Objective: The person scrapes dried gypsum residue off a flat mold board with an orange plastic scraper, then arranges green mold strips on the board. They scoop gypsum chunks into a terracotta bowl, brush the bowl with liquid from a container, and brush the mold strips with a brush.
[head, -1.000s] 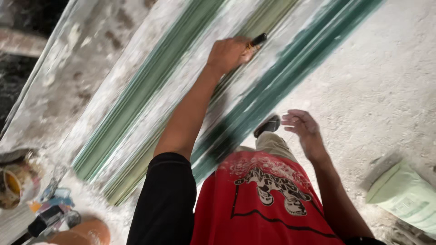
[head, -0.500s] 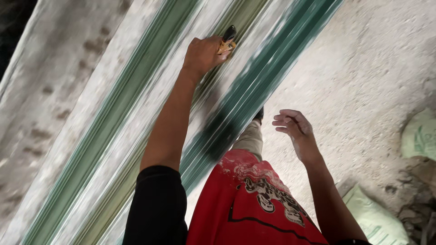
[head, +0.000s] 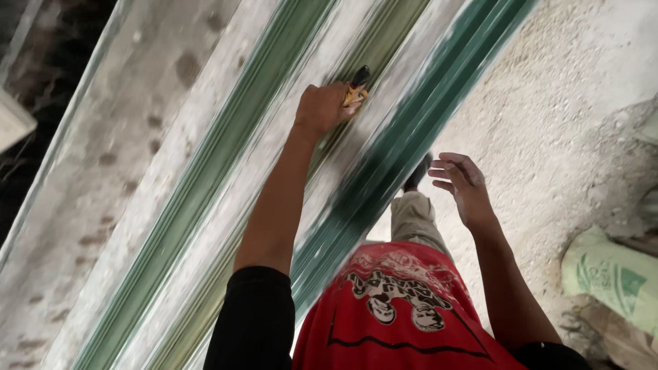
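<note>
My left hand is closed around a small tool with a black tip and yellow-orange body, pressed against a long moulded wall band with green-painted ridges. A darker green ridge runs along the band's right edge. My right hand hangs free over the sandy ground with its fingers spread and curled, holding nothing. My red printed shirt and one trouser leg with a dark shoe show below.
Grey, stained concrete lies left of the green ridges. Pale sandy ground stretches to the right. A green-and-white sack lies at the right edge, with rubble beside it.
The view has shifted along the band, so the clutter at lower left left the frame. My left hand kept the tool on the ridges; my right hand stayed raised and empty.
</note>
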### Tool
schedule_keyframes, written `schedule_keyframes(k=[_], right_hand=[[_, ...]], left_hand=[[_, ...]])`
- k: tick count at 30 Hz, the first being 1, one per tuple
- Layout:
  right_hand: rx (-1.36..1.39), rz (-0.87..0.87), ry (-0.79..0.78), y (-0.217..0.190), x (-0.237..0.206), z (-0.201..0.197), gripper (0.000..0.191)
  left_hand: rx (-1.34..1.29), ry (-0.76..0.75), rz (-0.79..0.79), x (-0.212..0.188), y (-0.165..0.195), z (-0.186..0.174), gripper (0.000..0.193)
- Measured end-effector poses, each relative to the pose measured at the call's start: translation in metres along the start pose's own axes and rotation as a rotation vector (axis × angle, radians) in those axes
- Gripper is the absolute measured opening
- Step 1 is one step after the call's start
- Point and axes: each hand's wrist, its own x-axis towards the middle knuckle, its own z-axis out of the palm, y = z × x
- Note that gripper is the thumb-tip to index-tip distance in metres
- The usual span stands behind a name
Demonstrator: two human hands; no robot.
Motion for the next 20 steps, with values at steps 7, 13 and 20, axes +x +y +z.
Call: schedule_keyframes(k=[7, 13, 20], right_hand=[[-0.037, -0.052, 0.018, -0.074, 0.215, -0.132, 0.027], [-0.153, -0.015, 0.077, -0.145, 0.353, -0.208, 0.025], [-0.232, -0.092, 0.050, -0.154, 0.424, -0.253, 0.024]], left_hand=[[-0.023, 0.049, 0.045, 0.214, 0.045, 0.005, 0.041], [-0.034, 0.053, -0.001, 0.370, 0.069, -0.020, 0.042], [-0.026, 0.022, -0.038, 0.517, 0.099, -0.018, 0.038]])
